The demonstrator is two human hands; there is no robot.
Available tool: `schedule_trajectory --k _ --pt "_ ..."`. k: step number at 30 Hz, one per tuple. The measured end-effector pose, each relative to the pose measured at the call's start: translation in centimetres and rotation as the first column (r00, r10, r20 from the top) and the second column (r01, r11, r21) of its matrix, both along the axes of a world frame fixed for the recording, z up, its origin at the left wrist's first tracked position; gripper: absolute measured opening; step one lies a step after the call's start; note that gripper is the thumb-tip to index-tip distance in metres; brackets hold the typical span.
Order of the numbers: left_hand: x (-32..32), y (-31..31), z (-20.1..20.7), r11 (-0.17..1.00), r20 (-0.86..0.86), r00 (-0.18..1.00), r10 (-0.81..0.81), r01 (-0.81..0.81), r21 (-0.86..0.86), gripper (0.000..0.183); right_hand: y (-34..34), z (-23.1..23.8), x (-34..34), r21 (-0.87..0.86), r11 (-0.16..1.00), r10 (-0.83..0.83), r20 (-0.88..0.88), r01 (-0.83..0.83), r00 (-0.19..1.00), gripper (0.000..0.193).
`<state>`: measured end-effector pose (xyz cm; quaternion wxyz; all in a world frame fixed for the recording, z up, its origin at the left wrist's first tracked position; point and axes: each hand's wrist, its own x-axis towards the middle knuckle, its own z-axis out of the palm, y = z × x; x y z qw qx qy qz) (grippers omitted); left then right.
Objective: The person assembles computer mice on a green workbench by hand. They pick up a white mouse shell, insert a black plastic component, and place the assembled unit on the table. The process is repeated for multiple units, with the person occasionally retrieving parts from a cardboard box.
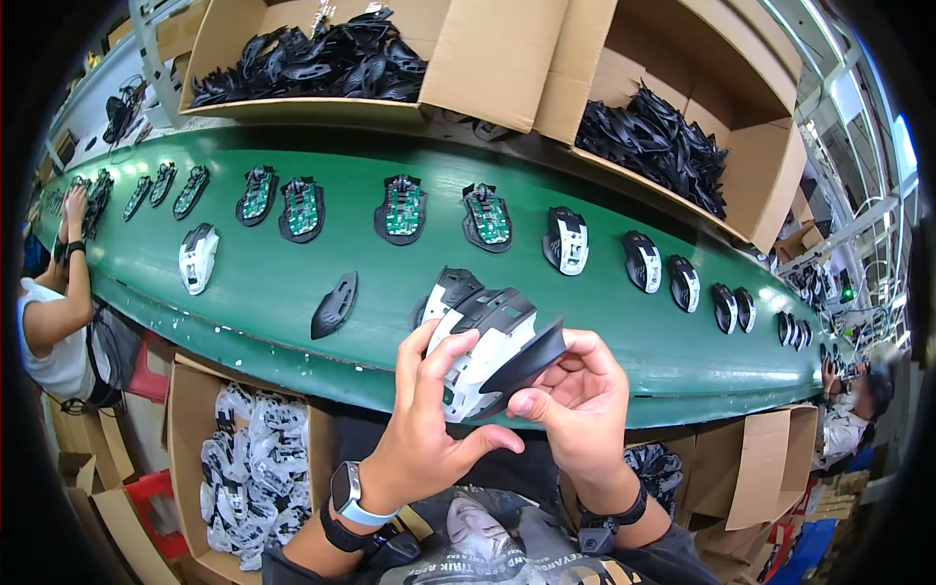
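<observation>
Above the near edge of the green belt, my left hand (pixel 424 419) grips a black-and-white computer mouse shell (pixel 471 363) from its left side, fingers on the white part. My right hand (pixel 585 400) pinches a black side panel (pixel 528 363) between thumb and fingers. The panel lies along the shell's right side, and its outer end sticks out; whether it is seated cannot be seen. Left of the shell, a loose black side panel (pixel 335 306) rests on the belt, with a white mouse shell (pixel 198 258) farther left.
The green belt (pixel 361 263) carries several mouse bases with circuit boards (pixel 401 210) and, rightward, several black-and-white mice (pixel 567 241). Cardboard boxes (pixel 497 58) of black parts stand behind. A box (pixel 185 429) of white parts sits below left. Co-workers (pixel 58 322) are at both ends.
</observation>
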<state>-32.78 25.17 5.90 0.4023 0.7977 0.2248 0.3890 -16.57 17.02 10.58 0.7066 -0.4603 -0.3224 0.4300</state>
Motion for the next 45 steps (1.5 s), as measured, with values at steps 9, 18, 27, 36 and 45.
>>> schedule_trajectory --k 9,18,27,36,45 --pt "-0.6 0.4 -0.8 0.998 0.110 0.993 0.045 -0.040 -0.054 0.103 0.0 -1.8 -1.6 -0.004 0.996 -0.087 0.005 0.087 0.996 0.046" --pt "-0.3 0.3 -1.6 0.992 0.180 0.981 0.069 -0.049 -0.112 0.097 0.5 -2.9 -2.8 0.006 0.993 -0.116 -0.179 0.119 0.977 0.045" --pt "-2.1 1.7 -0.8 0.995 0.206 0.977 -0.050 0.067 -0.079 0.083 0.6 -3.4 -0.7 0.079 0.994 0.084 -0.053 -0.080 0.995 0.085" --pt "-4.0 2.3 0.2 0.873 0.619 0.785 0.012 0.293 -0.389 0.103 3.3 -2.6 -1.0 0.297 0.872 0.301 0.299 -0.388 0.905 0.105" --pt "-3.2 0.1 -0.1 0.418 0.566 0.778 0.272 0.434 -0.798 0.096 2.3 -2.8 -3.0 0.348 0.915 0.101 0.285 -0.201 0.953 0.095"
